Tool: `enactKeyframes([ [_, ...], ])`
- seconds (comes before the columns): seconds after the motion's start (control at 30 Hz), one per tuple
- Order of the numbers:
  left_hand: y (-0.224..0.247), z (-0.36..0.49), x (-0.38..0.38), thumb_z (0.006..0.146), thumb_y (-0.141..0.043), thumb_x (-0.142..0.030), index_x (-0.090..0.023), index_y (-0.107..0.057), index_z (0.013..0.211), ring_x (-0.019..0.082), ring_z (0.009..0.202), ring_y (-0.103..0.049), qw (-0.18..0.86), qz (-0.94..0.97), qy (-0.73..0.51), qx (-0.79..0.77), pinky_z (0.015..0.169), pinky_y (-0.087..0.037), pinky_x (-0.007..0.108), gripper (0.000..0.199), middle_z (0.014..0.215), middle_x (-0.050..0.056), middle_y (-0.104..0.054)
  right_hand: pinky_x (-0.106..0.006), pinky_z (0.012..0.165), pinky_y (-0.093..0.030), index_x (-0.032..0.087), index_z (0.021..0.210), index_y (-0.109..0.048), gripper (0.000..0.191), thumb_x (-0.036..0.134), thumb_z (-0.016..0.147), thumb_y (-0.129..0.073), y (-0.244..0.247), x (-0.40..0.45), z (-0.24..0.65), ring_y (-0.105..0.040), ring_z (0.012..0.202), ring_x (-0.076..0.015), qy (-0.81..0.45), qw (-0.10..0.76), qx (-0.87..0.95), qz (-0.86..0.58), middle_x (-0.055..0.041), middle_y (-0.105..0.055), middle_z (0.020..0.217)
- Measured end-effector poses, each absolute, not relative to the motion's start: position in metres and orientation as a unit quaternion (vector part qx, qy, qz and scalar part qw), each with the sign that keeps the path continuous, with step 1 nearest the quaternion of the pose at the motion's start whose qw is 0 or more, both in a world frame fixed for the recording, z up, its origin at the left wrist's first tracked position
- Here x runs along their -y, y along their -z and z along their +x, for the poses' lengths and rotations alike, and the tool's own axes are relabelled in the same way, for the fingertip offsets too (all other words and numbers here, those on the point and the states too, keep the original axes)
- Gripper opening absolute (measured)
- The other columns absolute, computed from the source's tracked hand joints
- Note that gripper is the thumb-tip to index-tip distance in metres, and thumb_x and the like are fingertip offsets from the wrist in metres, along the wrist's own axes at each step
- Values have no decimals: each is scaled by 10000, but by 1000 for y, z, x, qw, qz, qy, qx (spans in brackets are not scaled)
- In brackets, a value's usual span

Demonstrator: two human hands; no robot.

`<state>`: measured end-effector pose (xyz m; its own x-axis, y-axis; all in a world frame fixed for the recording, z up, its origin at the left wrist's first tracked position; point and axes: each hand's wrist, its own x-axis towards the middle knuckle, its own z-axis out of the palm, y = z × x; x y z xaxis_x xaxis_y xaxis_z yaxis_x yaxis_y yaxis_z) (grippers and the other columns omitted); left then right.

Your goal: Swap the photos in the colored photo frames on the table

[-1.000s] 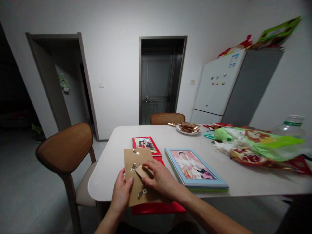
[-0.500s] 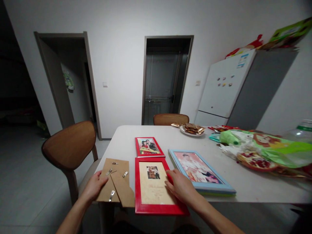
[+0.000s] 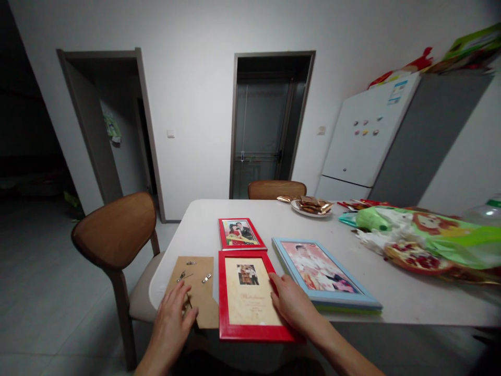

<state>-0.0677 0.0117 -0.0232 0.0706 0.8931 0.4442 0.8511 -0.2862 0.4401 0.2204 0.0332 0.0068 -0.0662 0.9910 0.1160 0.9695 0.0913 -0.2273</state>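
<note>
A red picture frame (image 3: 224,308) with a cream insert lies at the table's near edge, its lower end jutting past it. My right hand (image 3: 293,302) grips its right side, thumb over the front. Left of it lies a brown backing board (image 3: 205,300) with metal clips and a stand flap. My left hand (image 3: 172,313) is over the board's near left part, fingers spread, holding nothing; part of the board is hidden beneath it. Behind is a smaller red photo frame (image 3: 241,234). To the right, a light blue photo frame (image 3: 329,277) rests on something with a green edge.
A plate (image 3: 311,210) of wrapped snacks stands at the back of the white table (image 3: 344,232). On the right are a green plastic bag (image 3: 450,235) and an opened pomegranate (image 3: 417,256). Wooden chairs stand at the left (image 3: 117,230) and far side.
My left hand has let go of the backing board's left edge and moved right over it, fingers spreading. The board has shifted slightly right. My right hand stays on the red frame.
</note>
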Motion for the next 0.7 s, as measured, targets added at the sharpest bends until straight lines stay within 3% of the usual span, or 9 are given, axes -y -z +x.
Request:
enactKeyframes([
  [0.17,12,-38,5,715,-505,-235,-140,-538,1073,263,1147,-414,79,775,-255,-572,959,-323,454,371,1220,135,-491,-272,691,-363,108,1128,-477,387,151,760,-365,-6,-35,217,-553,794,-206,-48,119,715,-688,-140,-556,890],
  [0.37,3,-35,13,734,-504,-253,-141,-530,1095,265,1192,-357,96,784,-210,-576,992,-264,466,379,1261,138,-446,-281,695,-362,77,1219,-379,504,132,718,-390,-8,-35,215,-557,797,-218,-59,124,703,-698,-157,-567,914],
  [0.57,-2,-33,19,709,-527,-219,-123,-522,1095,262,1188,-362,132,778,-256,-559,993,-276,457,398,1258,158,-444,-312,765,-375,46,1268,-305,594,137,689,-407,-8,-38,219,-545,888,-240,-86,206,694,-684,-182,-569,999],
  [0.7,-7,-15,29,715,-521,-213,-140,-489,1133,238,1182,-374,184,783,-295,-515,981,-312,424,425,1266,144,-438,-321,778,-397,88,1262,-326,633,125,638,-424,-12,-37,220,-571,869,-231,-204,297,647,-671,-154,-584,1035],
])
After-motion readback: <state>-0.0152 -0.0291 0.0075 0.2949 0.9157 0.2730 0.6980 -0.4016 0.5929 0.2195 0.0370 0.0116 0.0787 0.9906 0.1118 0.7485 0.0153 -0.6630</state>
